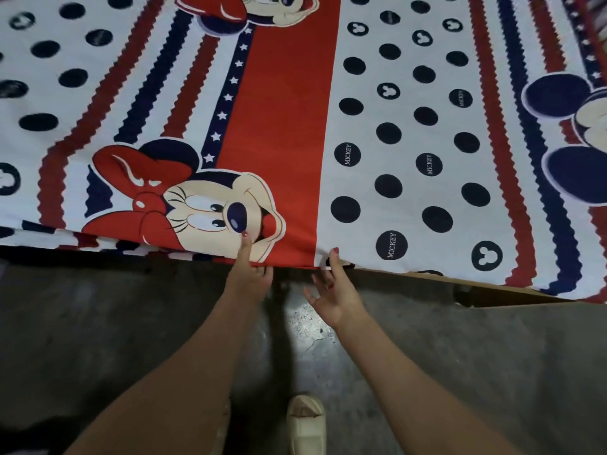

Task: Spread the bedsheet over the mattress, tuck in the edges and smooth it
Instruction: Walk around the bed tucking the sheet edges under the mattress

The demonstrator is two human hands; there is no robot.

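A cartoon-print bedsheet point(295, 110) in red, white and navy lies spread flat over the mattress and fills the upper half of the head view. My left hand point(251, 267) grips its near edge, thumb on top of the fabric and fingers curled under the hem. My right hand point(331, 290) is just to the right, fingers spread, with its fingertips touching the hem and nothing held. The mattress itself is hidden under the sheet.
A wooden bed frame edge point(476, 284) shows below the sheet at the right. Grey concrete floor point(98, 323) lies under my arms. My foot in a cream shoe point(305, 421) stands near the bottom centre.
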